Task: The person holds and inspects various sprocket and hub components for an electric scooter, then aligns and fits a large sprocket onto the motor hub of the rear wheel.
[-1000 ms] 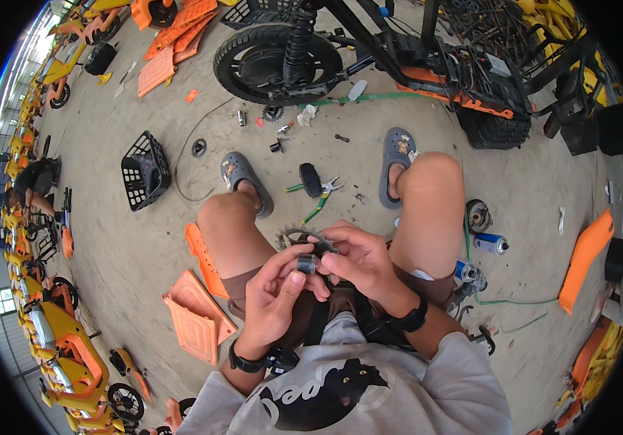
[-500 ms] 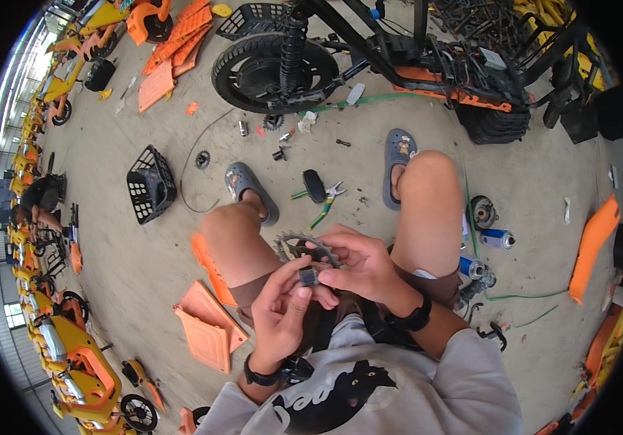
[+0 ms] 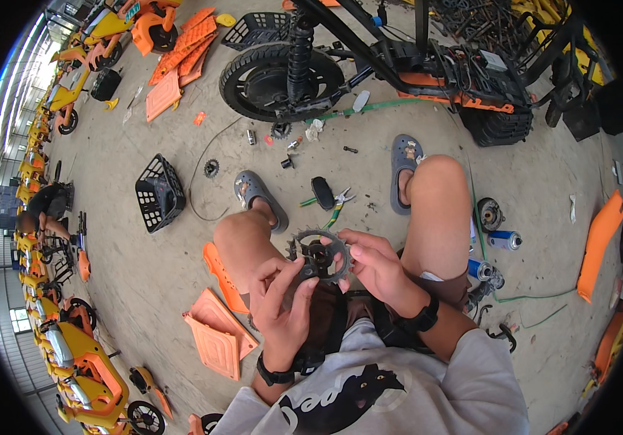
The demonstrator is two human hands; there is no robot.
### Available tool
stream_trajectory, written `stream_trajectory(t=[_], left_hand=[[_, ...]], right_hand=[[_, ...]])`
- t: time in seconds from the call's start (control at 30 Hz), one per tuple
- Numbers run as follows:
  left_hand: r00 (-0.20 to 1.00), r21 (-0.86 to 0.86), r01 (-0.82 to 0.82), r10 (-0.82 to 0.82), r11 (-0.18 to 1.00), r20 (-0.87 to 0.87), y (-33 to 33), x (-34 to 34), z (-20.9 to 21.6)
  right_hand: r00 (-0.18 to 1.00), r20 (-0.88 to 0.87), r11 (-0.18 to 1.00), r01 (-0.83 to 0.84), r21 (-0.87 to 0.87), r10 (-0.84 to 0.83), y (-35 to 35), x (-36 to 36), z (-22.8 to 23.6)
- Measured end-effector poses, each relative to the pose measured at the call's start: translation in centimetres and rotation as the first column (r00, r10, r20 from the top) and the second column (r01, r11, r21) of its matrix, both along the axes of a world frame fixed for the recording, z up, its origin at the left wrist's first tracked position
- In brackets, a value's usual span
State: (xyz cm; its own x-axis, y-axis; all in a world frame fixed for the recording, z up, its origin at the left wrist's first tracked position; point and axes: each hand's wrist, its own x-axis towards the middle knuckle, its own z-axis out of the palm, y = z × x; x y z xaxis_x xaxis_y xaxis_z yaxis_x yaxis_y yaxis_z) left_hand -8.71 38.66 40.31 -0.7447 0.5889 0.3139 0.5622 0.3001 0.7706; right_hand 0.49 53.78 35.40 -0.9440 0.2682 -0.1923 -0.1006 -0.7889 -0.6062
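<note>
A dark toothed chainring (image 3: 342, 272) is up in front of my lap, between my knees. My right hand (image 3: 385, 274) grips its right side, thumb and fingers on the rim. My left hand (image 3: 282, 308) pinches a small dark blocky piece (image 3: 307, 271) at the ring's lower left. Whether that piece is fixed to the ring or separate, I cannot tell. On the floor just beyond lie pliers with green and yellow handles (image 3: 337, 210) and a black oval part (image 3: 322, 193).
A partly stripped bike frame with a rear wheel (image 3: 282, 81) stands ahead. To the left are a black basket (image 3: 159, 192) and orange panels (image 3: 213, 337). Spray cans (image 3: 505, 240) and a round metal part (image 3: 490, 214) lie to the right. A person (image 3: 50, 206) crouches far left.
The chainring has turned so its open face shows more. My right hand has shifted to the ring's right edge, and my left fingers still pinch the dark piece. The view has shifted slightly.
</note>
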Motion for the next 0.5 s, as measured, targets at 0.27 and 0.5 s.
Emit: stream_trajectory(t=[0.27, 0.5], left_hand=[[0.997, -0.017, 0.054, -0.055, 0.998, -0.056, 1.0, -0.4, -0.5], [0.985, -0.149, 0.038, -0.062, 0.988, -0.16, 0.9, -0.7, -0.3]], right_hand=[[1.0, -0.011, 1.0, -0.017, 0.002, 0.017, 0.0, -0.3, -0.2], [1.0, 0.003, 0.999, 0.003, 0.045, -0.003, -0.4, -0.3, -1.0]])
